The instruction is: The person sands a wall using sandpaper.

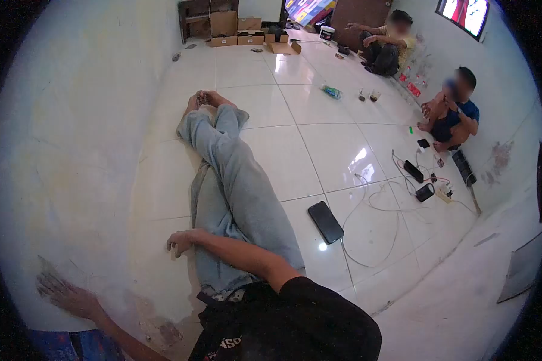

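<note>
My left hand point(68, 292) is spread flat against the white wall point(66, 180) at the left, with its fingers apart. Across my lap reaches my right arm, and my right hand point(180, 242) hangs over the edge of my thigh with loosely bent fingers and nothing visible in it. Faded blue jeans point(247, 186) cover my outstretched, crossed legs. On the floor to the right of my legs lies a black phone point(326, 222) with a white cable point(376, 265) running from it. Neither hand touches the phone.
Two people point(454, 111) point(391, 45) sit along the right wall. Near them are a power strip point(444, 194), chargers and cables. Two glasses point(374, 96) and a green packet point(331, 91) stand or lie mid-floor. Cardboard boxes point(224, 30) are at the back.
</note>
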`<state>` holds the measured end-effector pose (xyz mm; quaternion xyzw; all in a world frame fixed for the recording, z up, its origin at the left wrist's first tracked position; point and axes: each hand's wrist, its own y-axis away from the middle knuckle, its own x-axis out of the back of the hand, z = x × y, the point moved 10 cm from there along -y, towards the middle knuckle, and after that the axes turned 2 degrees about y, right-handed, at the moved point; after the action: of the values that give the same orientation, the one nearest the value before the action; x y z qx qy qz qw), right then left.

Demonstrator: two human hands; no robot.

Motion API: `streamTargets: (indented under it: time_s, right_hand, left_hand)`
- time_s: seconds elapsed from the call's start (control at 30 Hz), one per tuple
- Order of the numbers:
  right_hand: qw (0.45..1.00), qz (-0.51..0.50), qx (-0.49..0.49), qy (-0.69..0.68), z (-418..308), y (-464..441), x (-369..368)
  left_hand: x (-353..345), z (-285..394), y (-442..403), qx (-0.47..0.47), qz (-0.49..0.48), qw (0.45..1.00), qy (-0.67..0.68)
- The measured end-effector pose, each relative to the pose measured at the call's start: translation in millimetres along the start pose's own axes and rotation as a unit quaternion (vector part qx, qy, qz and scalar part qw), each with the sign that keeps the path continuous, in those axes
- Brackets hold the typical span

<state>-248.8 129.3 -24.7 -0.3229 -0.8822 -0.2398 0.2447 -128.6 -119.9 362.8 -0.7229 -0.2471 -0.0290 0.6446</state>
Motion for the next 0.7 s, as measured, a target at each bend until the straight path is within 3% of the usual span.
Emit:
streamTargets:
  time_s: [0.03,0.07,0.1,0.13,0.17,0.2,0.23,0.27,0.3,0.33,0.37,0.47,0.6,0.7]
  right_hand:
    - [1.0,-0.001,0.0,0.001,0.9,-0.2,0.4]
    - [1.0,0.001,0.006,0.005,0.6,-1.5,-0.2]
    - [1.0,0.003,0.013,0.011,0.4,-2.9,-0.7]
    - [1.0,0.002,0.015,0.01,2.2,-4.9,-4.1]
    - [1.0,0.0,0.009,-0.008,5.5,-6.9,-6.4]
    - [1.0,0.001,0.003,-0.025,8.8,-9.8,-5.5]
    - [1.0,0.003,0.005,-0.024,1.6,-4.9,-1.2]
    - [1.0,0.008,-0.005,-0.023,-5.7,5.8,2.9]
    - [1.0,0.01,-0.015,-0.021,-11.9,16.1,9.0]
    - [1.0,0.005,-0.011,-0.018,-9.8,16.7,8.3]
    - [1.0,0.005,0.007,-0.006,-9.0,12.4,4.9]
    - [0.999,0.007,0.031,0.014,-11.7,5.6,4.8]
    - [1.0,-0.008,-0.009,0.011,-19.4,16.4,9.5]
    - [1.0,0.005,0.013,0.009,-15.0,14.0,6.9]
  left_hand:
    - [-3.7,17.3,-26.4,-0.008,-0.202,0.95,-0.239]
    - [-8.8,5.8,-22.9,-0.015,-0.385,0.803,-0.455]
    - [-20.3,-5.6,-15.2,-0.015,-0.386,0.802,-0.456]
    - [-14.1,8.3,-26.9,-0.042,-0.175,0.96,-0.214]
    - [30.9,18.5,-33.3,-0.066,0.062,0.994,0.057]
    - [31.3,20.8,-27.5,-0.066,0.066,0.994,0.057]
    - [5.0,23.2,-26.1,-0.017,-0.16,0.971,-0.179]
    - [-12.4,0.9,-3.9,0.036,-0.369,0.84,-0.395]
    - [-23.3,-4.5,4.1,0.039,-0.368,0.84,-0.396]
    - [-18.9,4.2,-1.2,0.021,-0.191,0.961,-0.197]
    - [13.6,3.4,-3.5,0.001,0.001,1.0,0.012]
    - [11.1,1.8,-21.2,-0.056,0.043,0.997,0.031]
    - [14.9,4.2,-29.4,-0.043,0.06,0.997,0.037]
    - [18.3,8.9,-6.1,-0.026,0.04,0.997,0.062]
